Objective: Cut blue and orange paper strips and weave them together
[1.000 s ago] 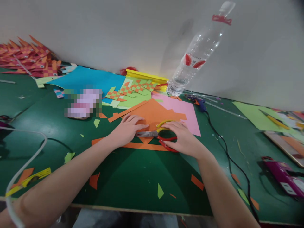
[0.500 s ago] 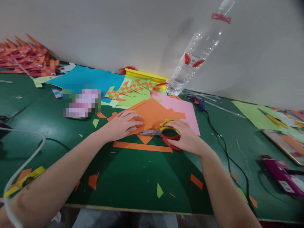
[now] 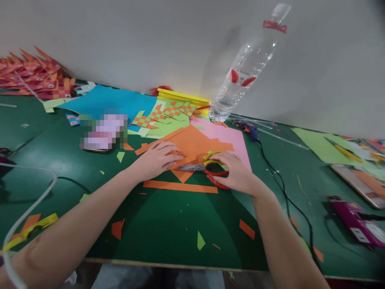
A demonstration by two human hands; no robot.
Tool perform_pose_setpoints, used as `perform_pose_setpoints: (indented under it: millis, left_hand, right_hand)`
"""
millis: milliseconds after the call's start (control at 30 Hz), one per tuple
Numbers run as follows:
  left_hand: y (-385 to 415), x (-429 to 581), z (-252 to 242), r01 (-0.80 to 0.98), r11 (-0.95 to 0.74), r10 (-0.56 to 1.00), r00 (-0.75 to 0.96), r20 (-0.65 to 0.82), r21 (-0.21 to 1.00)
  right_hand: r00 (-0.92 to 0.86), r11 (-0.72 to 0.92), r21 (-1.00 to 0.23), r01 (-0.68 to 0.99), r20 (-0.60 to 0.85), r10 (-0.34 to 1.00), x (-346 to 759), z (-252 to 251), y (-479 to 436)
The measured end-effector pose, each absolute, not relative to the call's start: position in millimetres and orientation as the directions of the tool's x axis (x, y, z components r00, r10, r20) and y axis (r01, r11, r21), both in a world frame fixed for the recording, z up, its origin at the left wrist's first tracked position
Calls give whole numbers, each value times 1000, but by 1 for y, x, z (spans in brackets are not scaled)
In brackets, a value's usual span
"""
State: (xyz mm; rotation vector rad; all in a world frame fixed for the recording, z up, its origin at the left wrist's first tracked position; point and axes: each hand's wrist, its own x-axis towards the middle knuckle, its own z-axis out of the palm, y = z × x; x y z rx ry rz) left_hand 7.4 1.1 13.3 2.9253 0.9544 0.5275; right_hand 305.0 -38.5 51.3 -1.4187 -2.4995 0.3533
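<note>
My right hand (image 3: 234, 168) is closed around the handles of a pair of scissors (image 3: 216, 173), with yellow and red grips. Their metal blades point left at the lower edge of the orange paper (image 3: 192, 140), and the tips are partly hidden. My left hand (image 3: 159, 158) holds this paper near its left side, fingers bent over the top and thumb by the lower edge. An orange triangular corner (image 3: 183, 176) shows below the blades. Closer to me, a long orange strip (image 3: 180, 187) lies on the green table (image 3: 156, 224).
Behind the paper are a pink sheet (image 3: 240, 150), woven paper fish (image 3: 158, 112) and a tilted plastic bottle (image 3: 240, 72). A glue gun (image 3: 251, 130) trails a black cable on the right. A phone (image 3: 105, 132) lies left; a purple device (image 3: 356, 224) sits far right. Paper scraps are scattered around.
Both hands, the scissors and the orange paper keep nearly the same places. The whole view has shifted slightly.
</note>
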Motion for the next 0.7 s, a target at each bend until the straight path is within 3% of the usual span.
perform_pose_setpoints:
  millis: [133, 267, 467, 700]
  left_hand:
    - [2, -4, 10, 542, -825, 565, 787, 250, 159]
    - [0, -4, 9, 563, -817, 576, 792, 202, 122]
    - [1, 5, 11, 540, -839, 541, 808, 232, 74]
    - [5, 5, 10, 519, -841, 541, 805, 242, 153]
  right_hand:
    - [-494, 489, -346, 801, 79, 866, 305, 50, -39]
    - [-500, 494, -357, 793, 83, 862, 305, 48, -38]
    - [-501, 490, -371, 789, 73, 862, 303, 47, -37]
    - [-496, 490, -352, 798, 77, 865, 298, 48, -36]
